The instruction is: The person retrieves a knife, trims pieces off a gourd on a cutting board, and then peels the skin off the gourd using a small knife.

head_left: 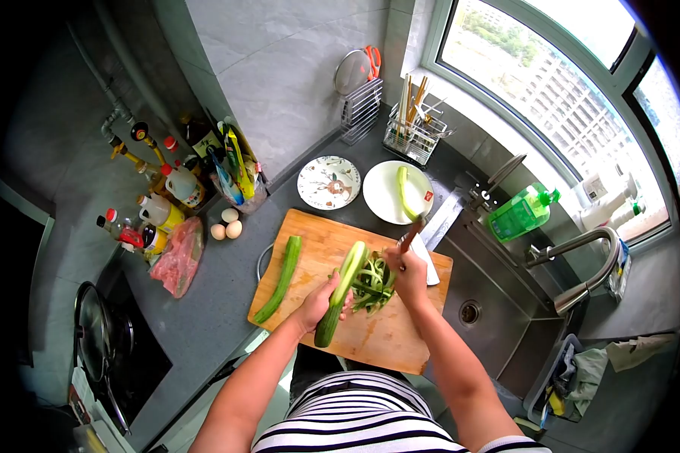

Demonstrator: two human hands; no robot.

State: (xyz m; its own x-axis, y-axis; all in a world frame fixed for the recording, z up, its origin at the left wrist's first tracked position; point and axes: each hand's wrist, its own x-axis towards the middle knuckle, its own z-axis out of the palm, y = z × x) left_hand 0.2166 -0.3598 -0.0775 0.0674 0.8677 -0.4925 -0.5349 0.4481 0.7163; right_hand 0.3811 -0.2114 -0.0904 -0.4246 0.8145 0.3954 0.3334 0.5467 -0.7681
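Observation:
My left hand (323, 302) is wrapped round a partly peeled cucumber (353, 263), pale green at its upper end and dark green below. My right hand (408, 275) is closed on a brown-handled tool (411, 237) just right of the cucumber's upper part; its working end is not clear. Between the hands, a heap of green peel strips (375, 285) lies on the wooden cutting board (385, 343). An unpeeled cucumber (281, 279) rests at the board's left side. A white blade-like piece (426, 262) shows beside my right hand.
Behind the board stand a patterned plate (329, 183) and a white plate (378, 198) with a peeled cucumber (405, 192). The sink (499, 294) with its faucet (582, 291) is at right. Eggs (228, 223), bottles (159, 211), a pink bag (180, 257) and a stove pan (94, 340) are at left.

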